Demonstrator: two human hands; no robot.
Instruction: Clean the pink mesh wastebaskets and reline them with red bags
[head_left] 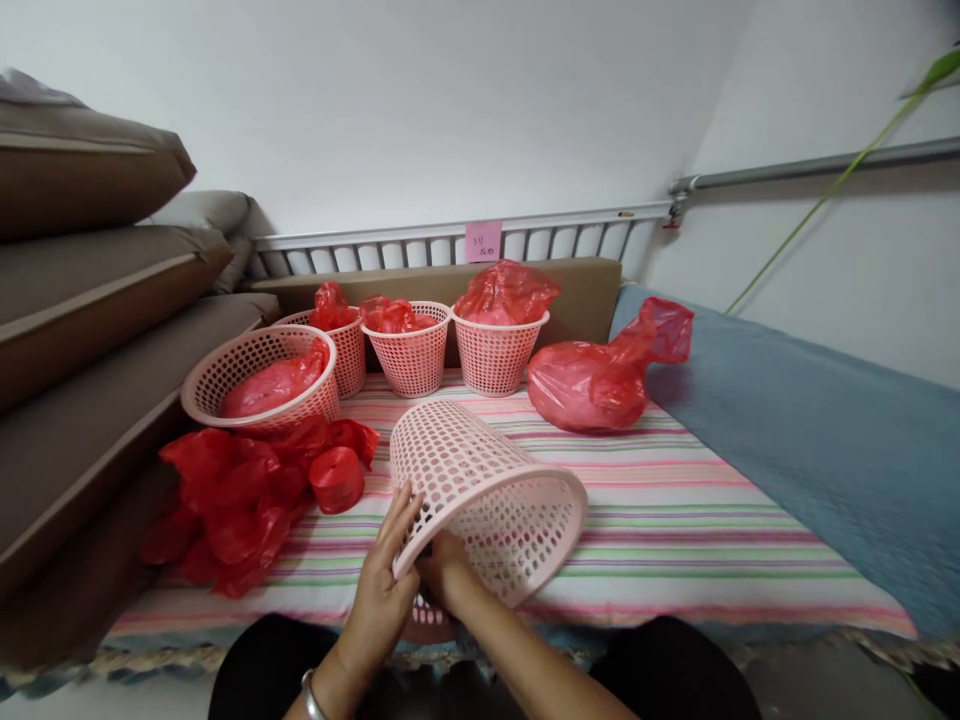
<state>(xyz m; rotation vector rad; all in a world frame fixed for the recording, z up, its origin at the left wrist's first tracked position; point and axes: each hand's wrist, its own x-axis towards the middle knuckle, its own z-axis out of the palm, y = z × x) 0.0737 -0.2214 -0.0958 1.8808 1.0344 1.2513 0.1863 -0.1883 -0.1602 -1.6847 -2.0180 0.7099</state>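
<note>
Pale pink basket lies tipped on the striped cloth, mouth turned toward the person and a little to the right, base away. Sits front and centre, both hands at the near side of its rim.

Left hand: fingers laid up the outer wall, slightly apart; thumb lower, near the rim's edge. Rim seems caught between them. Right hand: reaches just inside the mouth, beside the left. Its fingertips are hidden; cannot tell whether they pinch anything. Something dark shows between the hands, too little of it to name.

Step in hand, by my reading: basket steadied by the left while the right works at the inner edge. No red bag visible in the part of the interior on view.

Next move, judged from this pose: calls for the left to keep the rim steady, since a round wall on cloth could roll, and for the right to clear the rim without snagging the holes.

Around it: behind, a row of three upright baskets with red plastic showing; nearer on the left, a wider-looking basket with a red bundle inside. Loose red bags and a red roll lie left; a knotted red bag sits right.
</note>
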